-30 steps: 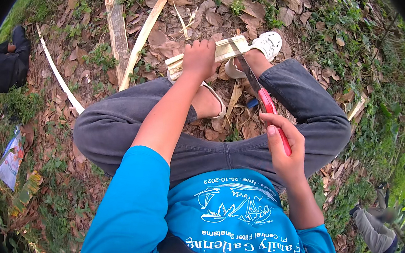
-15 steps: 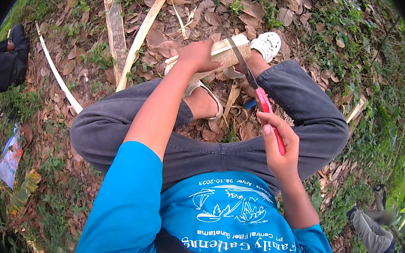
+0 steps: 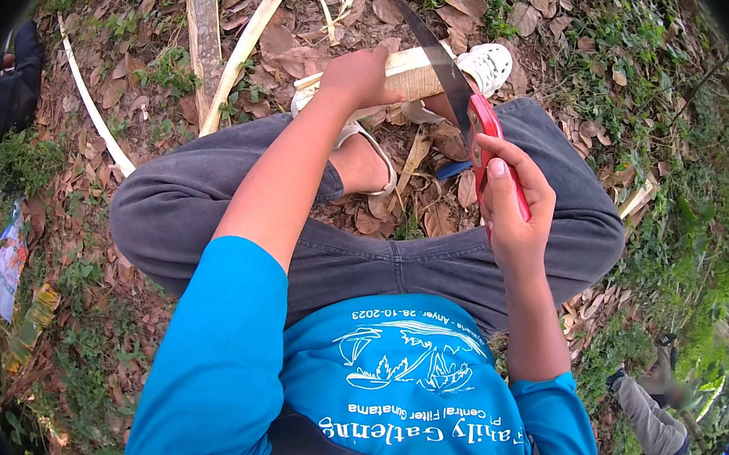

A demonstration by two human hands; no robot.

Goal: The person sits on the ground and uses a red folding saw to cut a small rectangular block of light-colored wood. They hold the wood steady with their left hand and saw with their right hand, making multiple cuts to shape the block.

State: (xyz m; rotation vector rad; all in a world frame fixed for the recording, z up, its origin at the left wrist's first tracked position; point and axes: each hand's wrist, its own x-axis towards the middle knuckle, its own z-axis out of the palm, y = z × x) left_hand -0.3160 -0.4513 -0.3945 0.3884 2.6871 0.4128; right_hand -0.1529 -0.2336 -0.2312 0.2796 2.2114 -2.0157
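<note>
My left hand (image 3: pixel 359 80) is closed around a pale block of split wood (image 3: pixel 416 73), pressing it down between my feet. In my right hand (image 3: pixel 516 205) is a folding saw (image 3: pixel 489 139) with a red handle; my fingers wrap that handle. Its dark blade crosses over the right end of the wood, with the tip pointing away to the upper left. Whether the teeth touch the wood, I cannot tell. My white clogs (image 3: pixel 485 68) sit by both ends of the block.
Long wood strips (image 3: pixel 250 50) and a bark-covered branch (image 3: pixel 202 23) lie at the far left on leafy ground. A thin pale strip (image 3: pixel 87 100), a dark bag (image 3: pixel 7 97) and a plastic packet (image 3: pixel 5 272) are further left. Another person (image 3: pixel 657 422) is at the lower right.
My right hand and the saw have moved up and forward, so the blade reaches further past the wood. The left hand stays on the wood.
</note>
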